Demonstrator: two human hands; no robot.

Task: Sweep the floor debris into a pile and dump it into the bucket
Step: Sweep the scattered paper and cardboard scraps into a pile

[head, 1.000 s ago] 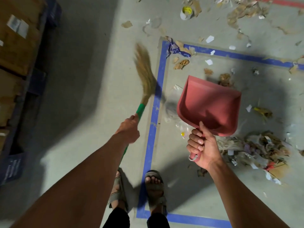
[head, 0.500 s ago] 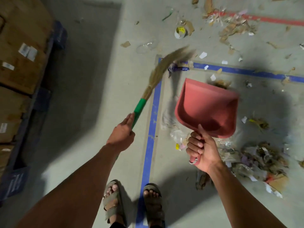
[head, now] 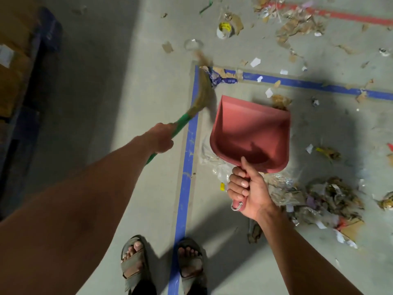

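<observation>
The debris pile (head: 325, 201) of crumpled plastic, paper and cardboard scraps lies on the concrete floor (head: 127, 81) inside the blue tape line (head: 188, 167), to the right of the person's right forearm; loose scraps are scattered further out toward the far side, on both sides of the tape's far run, up to a red line (head: 340, 13) near the top edge; a small white cup with a yellow patch (head: 223, 29) lies among them. The red dustpan (head: 251, 133) is held above the floor between the pile and the tape's long run, its long axis running away from the person, open mouth pointing to the far side and handle toward the body; the right hand (head: 248, 192) is clamped round that handle, thumb laid along its top. The broom (head: 200, 96) slants from lower left to upper right, its green handle gripped in the left hand (head: 160, 139), its blurred straw head lying over the tape corner, tip pointing away, beside a crumpled blue wrapper (head: 219, 78); clear plastic film (head: 210, 158) lies under the dustpan's near left edge. Two sandalled feet (head: 161, 265) straddle the tape at the bottom edge; cardboard boxes (head: 10, 60) sit on a blue pallet (head: 42, 60) along the left edge, in shadow.
</observation>
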